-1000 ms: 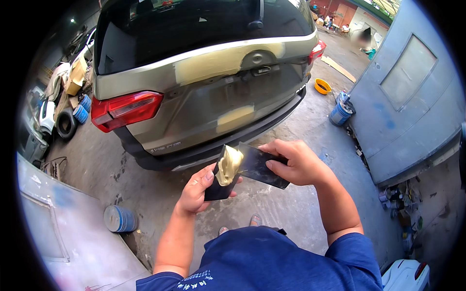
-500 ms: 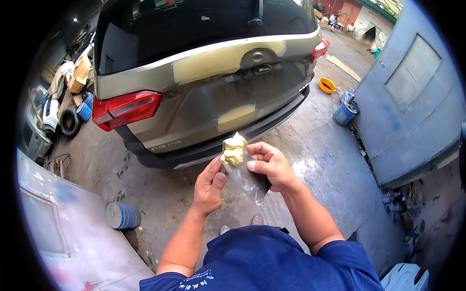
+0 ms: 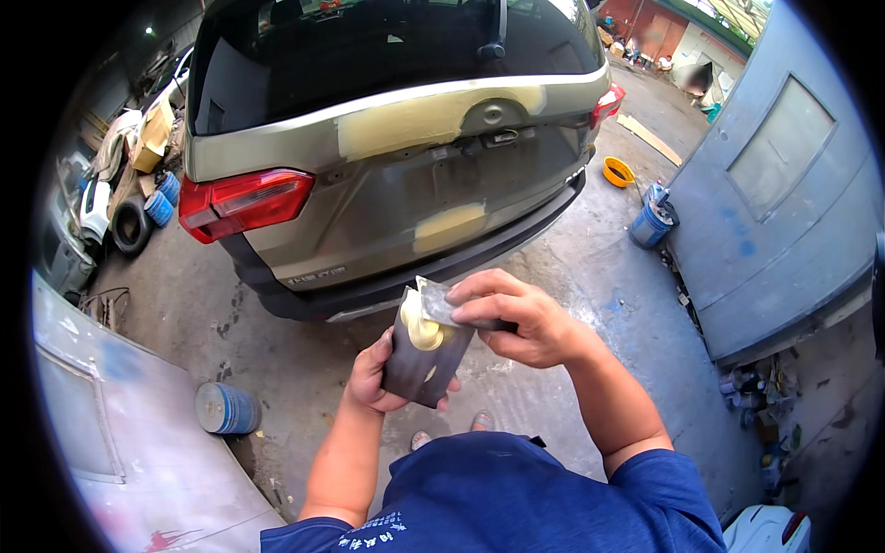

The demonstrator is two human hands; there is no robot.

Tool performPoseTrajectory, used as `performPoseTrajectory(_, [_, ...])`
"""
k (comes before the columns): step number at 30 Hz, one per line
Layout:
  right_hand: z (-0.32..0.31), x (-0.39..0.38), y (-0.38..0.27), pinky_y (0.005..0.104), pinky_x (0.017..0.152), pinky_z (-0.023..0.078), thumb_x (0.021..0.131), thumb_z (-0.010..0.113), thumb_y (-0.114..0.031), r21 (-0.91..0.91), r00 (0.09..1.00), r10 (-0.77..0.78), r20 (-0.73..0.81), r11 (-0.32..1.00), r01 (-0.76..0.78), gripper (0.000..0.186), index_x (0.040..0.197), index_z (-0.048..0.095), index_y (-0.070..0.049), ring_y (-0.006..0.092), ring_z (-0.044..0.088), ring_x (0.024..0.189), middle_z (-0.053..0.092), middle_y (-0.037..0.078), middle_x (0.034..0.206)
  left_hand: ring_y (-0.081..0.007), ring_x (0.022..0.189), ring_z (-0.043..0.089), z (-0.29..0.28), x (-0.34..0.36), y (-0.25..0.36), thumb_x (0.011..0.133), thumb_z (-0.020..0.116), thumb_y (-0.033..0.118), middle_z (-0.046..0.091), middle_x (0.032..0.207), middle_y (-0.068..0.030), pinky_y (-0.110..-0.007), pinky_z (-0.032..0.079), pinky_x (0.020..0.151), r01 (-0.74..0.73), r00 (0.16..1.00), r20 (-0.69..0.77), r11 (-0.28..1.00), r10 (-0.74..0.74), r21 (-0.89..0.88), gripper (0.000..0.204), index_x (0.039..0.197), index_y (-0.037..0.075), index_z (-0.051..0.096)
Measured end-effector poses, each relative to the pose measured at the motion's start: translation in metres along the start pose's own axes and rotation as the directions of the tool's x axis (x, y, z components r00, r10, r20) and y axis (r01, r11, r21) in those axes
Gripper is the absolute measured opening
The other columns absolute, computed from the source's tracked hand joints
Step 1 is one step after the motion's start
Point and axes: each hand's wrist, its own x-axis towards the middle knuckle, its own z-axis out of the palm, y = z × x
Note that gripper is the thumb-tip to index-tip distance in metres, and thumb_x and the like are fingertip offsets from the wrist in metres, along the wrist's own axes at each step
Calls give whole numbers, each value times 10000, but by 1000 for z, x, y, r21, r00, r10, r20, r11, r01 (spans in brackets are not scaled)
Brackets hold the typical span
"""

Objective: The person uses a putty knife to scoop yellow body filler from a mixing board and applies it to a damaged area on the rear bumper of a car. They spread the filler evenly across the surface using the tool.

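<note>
1. Pale-yellow paste sits in a soft, folded mound near the far end of a dark plate, held out in front of the navy shirt. Small smear of like colour lower on the plate.
2. Left hand clamped on the plate: thumb by the left edge, fingertips showing past the right. Probably held from beneath to steady it and leave the upper face free for the paste.
3. Right hand grips a thin grey scraper, fingers laid over it; thumb's place hard to read. Spread fingers likely help govern the blade's tilt.
4. Hands near each other, not touching. Scraper overlaps the plate's far end and meets the paste; whether it also presses on the plate, cannot tell.
5. Car stands rear-on just beyond, with pale-yellow patches on its tailgate, close in colour to the paste.
6. Concrete floor: blue bucket to the left, beside a pale door panel; yellow basin off to the right. Both well apart from the hands, which seems to leave elbow room.
</note>
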Motion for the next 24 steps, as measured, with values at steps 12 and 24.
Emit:
performPoseTrajectory(12, [60, -87, 33, 319, 886, 497, 815, 683, 10, 886, 818, 575, -1, 380, -266, 439, 1226, 534, -23, 155, 628, 1003, 645, 100, 1111, -268, 1231, 527, 10, 10, 0, 1004, 446, 421, 526, 1362, -110, -449, 419, 1049, -361, 877, -295, 925, 379, 117, 531, 1398, 66, 425])
performPoseTrajectory(24, [48, -79, 50, 305, 816, 535, 827, 664, -37, 905, 727, 668, -160, 394, -162, 419, 1215, 514, 14, 159, 661, 911, 673, 113, 1047, -253, 1240, 509, 27, 6, -13, 1002, 457, 413, 506, 1380, -86, -447, 395, 1068, -356, 842, -322, 895, 432, 271, 527, 1412, 86, 401])
